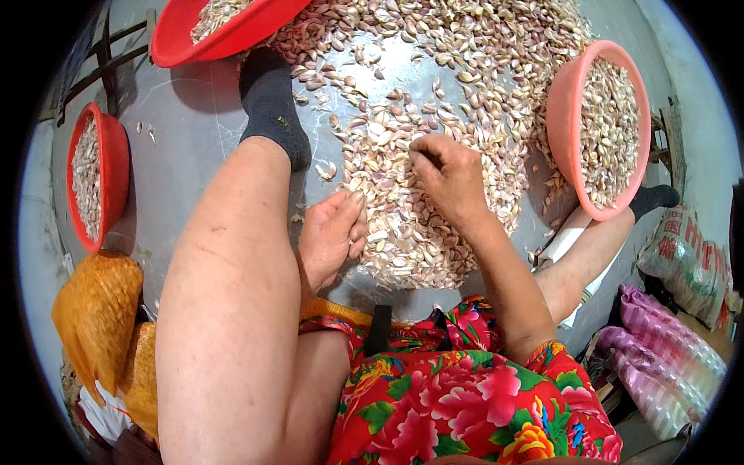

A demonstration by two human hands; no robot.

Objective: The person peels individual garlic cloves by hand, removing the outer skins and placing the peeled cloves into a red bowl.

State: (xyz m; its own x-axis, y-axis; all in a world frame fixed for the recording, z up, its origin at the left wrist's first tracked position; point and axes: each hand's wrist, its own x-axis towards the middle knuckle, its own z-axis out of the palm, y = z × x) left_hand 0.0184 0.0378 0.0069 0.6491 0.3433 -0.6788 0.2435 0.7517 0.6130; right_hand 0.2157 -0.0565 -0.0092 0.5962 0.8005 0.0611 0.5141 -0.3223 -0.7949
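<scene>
Loose garlic cloves (401,232) with papery skins lie in a wide heap on the grey surface between my legs. Over the heap's left edge is my left hand (334,232), its fingers curled together; whether something is inside them I cannot see. Above the middle of the cloves my right hand (450,174) is bent, thumb and forefinger close together at the tips. Anything small between those tips cannot be made out. A pink plastic basin (564,122) full of cloves stands tilted to the right of my right hand, by my lower leg.
A large red basin (256,35) with pale pieces is beyond my sock-clad foot. At far left stands a smaller red basin (119,174) of pale pieces. Orange mesh sacks (99,302) lie below it. A printed woven sack (686,256) and a purple striped cloth (657,349) are at right.
</scene>
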